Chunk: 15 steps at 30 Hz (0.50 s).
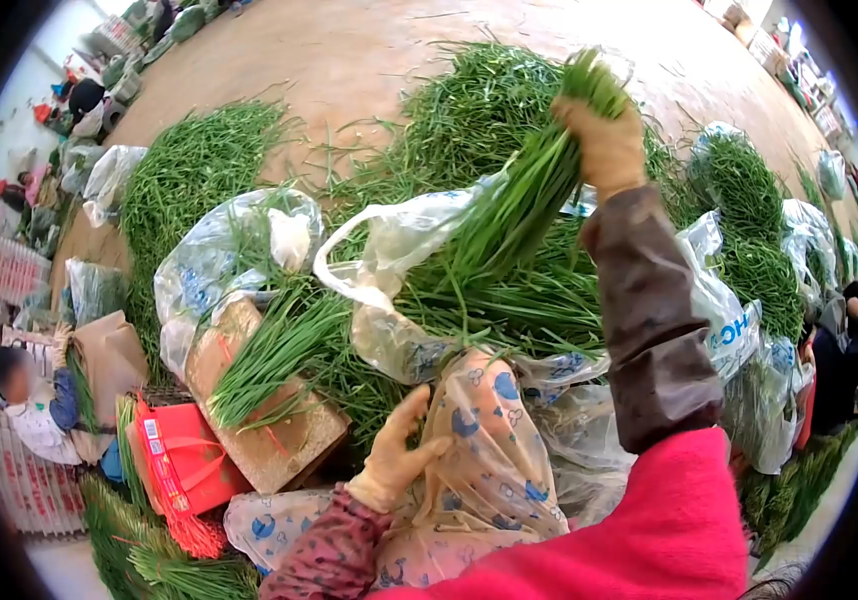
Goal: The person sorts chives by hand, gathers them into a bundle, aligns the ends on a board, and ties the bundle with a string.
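Note:
My right hand [604,145], in a pale glove, is raised and wrapped round one end of a bunch of long green chives [519,205]. The bunch slants down to the left, its lower end over more chives in an open clear plastic bag [389,255]. My left hand [396,458], also gloved, has its thumb and fingers apart with nothing between them. It is beside my knee, which a patterned plastic sheet [484,440] covers. To its left, a smaller pile of chives [284,345] lies on a brown block [294,440].
Large heaps of loose chives [199,180] lie on the table [349,60] ahead. A red bag [184,455] stands at the lower left, above bundled greens [189,575]. Another person [34,400] sits at the far left. Filled plastic bags [769,390] are on the right.

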Tool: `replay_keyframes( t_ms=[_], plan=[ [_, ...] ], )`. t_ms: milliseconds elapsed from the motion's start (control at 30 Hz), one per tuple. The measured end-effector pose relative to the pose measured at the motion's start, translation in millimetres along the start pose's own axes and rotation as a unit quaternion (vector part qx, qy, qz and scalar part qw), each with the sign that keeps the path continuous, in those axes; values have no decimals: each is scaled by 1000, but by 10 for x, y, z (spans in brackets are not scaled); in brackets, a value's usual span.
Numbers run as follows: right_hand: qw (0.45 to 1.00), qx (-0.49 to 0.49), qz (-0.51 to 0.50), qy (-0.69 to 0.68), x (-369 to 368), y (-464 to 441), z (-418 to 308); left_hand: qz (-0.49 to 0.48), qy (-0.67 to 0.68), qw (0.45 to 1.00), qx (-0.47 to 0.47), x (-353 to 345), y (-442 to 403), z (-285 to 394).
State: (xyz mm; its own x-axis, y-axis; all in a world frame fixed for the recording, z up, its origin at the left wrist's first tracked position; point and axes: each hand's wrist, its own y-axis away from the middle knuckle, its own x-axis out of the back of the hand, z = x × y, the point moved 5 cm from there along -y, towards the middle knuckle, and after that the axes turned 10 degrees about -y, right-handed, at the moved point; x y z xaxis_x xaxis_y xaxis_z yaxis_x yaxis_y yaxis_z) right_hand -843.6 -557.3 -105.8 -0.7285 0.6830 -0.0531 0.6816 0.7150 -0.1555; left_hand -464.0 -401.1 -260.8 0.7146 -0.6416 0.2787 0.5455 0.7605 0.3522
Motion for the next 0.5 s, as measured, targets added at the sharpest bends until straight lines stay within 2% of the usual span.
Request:
replay_keyframes(
  t_ms=[33,100,133,200,233,300,333,367,433,467,500],
  plan=[
    [999,35,5,-15,23,-66,-222,-34,79,996,34,-16,177,-236],
    [979,169,-18,-117,-81,62,-887,-93,271,952,108,-9,553,-462],
    [944,276,-91,-158,-113,55,-1085,-91,272,953,101,5,638,-518],
    [946,300,-106,-57,-379,227,-1292,-147,423,891,71,-50,843,-531],
    [942,318,-108,19,-627,387,-1311,-149,425,890,73,-83,920,-475],
    [949,310,-58,23,-828,562,-1227,-250,561,788,43,-124,946,-124],
    [948,297,-94,-64,-919,670,-1253,-277,523,806,11,-111,1008,2],
    [941,269,-137,-151,-1044,897,-1207,-249,533,809,6,-78,1010,72],
    [927,260,-192,-190,-1376,1500,-1291,-301,486,820,-36,-67,1098,230],
    [926,230,-200,-224,-1539,1799,-1258,-274,493,825,-41,-55,1105,222],
    [923,205,-205,-255,-1671,2114,-1262,-255,504,819,-99,-9,1088,278]
  ],
)
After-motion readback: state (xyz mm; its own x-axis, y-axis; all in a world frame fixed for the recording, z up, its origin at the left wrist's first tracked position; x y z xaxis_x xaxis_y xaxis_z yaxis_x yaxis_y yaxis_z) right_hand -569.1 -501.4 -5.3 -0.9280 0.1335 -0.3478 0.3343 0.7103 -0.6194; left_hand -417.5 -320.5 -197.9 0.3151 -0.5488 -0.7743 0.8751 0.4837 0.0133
